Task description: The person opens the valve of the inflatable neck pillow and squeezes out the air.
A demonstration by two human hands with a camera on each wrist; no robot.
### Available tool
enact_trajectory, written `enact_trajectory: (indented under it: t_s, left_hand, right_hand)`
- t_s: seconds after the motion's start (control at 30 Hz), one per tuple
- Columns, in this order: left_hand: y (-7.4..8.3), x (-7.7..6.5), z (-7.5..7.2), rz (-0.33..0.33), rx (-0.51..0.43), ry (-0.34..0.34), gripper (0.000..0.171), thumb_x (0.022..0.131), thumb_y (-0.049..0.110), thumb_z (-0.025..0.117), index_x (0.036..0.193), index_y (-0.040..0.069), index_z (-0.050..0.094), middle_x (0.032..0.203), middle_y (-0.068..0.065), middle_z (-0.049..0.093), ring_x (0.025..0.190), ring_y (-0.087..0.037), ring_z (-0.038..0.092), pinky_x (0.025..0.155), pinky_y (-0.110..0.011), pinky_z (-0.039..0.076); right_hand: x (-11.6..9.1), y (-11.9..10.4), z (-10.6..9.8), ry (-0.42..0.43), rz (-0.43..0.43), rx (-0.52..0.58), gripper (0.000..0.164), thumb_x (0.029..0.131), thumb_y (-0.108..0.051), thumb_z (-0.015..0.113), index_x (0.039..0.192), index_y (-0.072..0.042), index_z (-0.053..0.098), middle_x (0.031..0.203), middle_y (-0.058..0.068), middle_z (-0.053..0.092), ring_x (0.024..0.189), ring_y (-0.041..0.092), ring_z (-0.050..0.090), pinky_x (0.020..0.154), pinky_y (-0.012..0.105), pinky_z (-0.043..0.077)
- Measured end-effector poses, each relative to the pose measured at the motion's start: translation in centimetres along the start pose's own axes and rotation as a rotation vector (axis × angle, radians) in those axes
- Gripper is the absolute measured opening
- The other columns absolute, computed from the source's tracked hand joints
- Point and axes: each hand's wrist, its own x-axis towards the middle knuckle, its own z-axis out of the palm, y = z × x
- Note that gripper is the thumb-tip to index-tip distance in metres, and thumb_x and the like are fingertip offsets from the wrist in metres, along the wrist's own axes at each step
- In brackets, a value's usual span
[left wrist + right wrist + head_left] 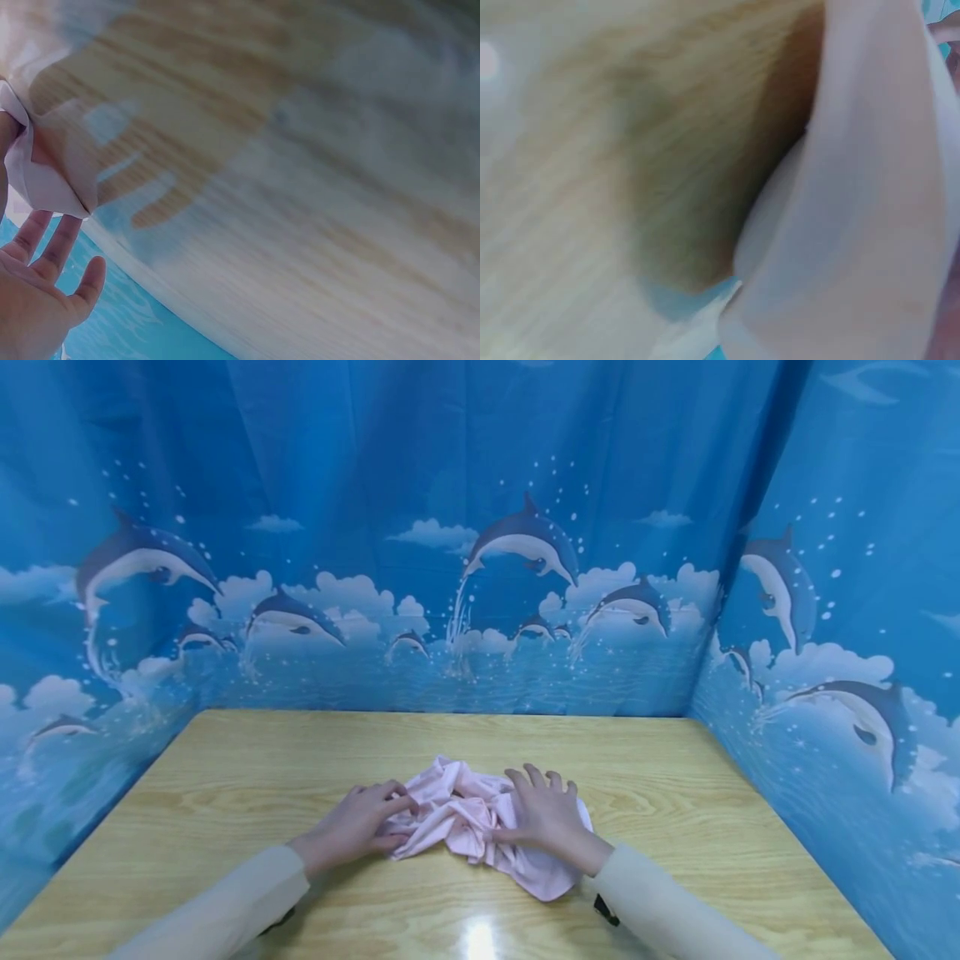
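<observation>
A pale pink cloth (pixel 450 827) lies crumpled in loose folds on the wooden table. At its left end my left hand (pixel 363 822) touches the fabric, thumb and index finger set apart. In the left wrist view, the spread fingers (pixel 54 247) reach under the edge of the cloth (pixel 56 184). My right hand (pixel 546 814) rests over the cloth's right part with its fingers spread. A fold of the cloth (pixel 855 217) fills much of the right wrist view and hides most of that hand.
The glossy wooden table (pixel 285 760) reflects light and the left hand. A blue curtain (pixel 390 527) printed with dolphins and clouds hangs along its back and both sides.
</observation>
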Motion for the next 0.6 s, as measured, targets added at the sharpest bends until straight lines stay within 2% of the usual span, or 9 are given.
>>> enact_trajectory:
  t_s: [0.1, 0.23, 0.4, 0.6]
  left_hand:
    - [0.0, 0.0, 0.0, 0.001, 0.002, -0.001, 0.035, 0.075, 0.041, 0.069, 0.106, 0.031, 0.059, 0.110, 0.003, 0.056, 0.095, -0.016, 0.056, 0.086, -0.047, 0.040]
    - [0.0, 0.0, 0.0, 0.001, 0.003, 0.001, 0.035, 0.075, 0.042, 0.069, 0.106, 0.031, 0.059, 0.110, 0.002, 0.056, 0.096, -0.017, 0.056, 0.087, -0.048, 0.040]
    - [0.0, -0.1, 0.0, 0.004, 0.002, 0.003, 0.036, 0.075, 0.041, 0.070, 0.108, 0.029, 0.060, 0.110, 0.001, 0.056, 0.097, -0.018, 0.056, 0.085, -0.047, 0.041]
    - [-0.1, -0.1, 0.2, -0.003, -0.007, 0.006, 0.038, 0.075, 0.041, 0.069, 0.111, 0.031, 0.059, 0.111, 0.003, 0.055, 0.097, -0.015, 0.055, 0.086, -0.045, 0.041]
  right_hand:
    - [-0.5, 0.6, 0.0, 0.005, 0.067, 0.003, 0.101, 0.053, -0.071, 0.069, 0.133, -0.017, 0.043, 0.138, 0.018, 0.040, 0.118, 0.049, 0.039, 0.089, 0.069, 0.029]
    - [-1.1, 1.0, 0.1, 0.000, 0.119, 0.072, 0.103, 0.051, -0.070, 0.071, 0.134, -0.016, 0.042, 0.138, 0.021, 0.038, 0.116, 0.052, 0.038, 0.084, 0.068, 0.034]
    - [-1.5, 0.9, 0.6, -0.009, 0.100, 0.136, 0.105, 0.050, -0.070, 0.072, 0.135, -0.018, 0.040, 0.138, 0.021, 0.038, 0.114, 0.053, 0.040, 0.083, 0.068, 0.035]
    - [-1.6, 0.4, 1.5, -0.001, 0.060, 0.141, 0.104, 0.048, -0.073, 0.070, 0.135, -0.024, 0.040, 0.137, 0.020, 0.040, 0.113, 0.053, 0.040, 0.085, 0.070, 0.033]
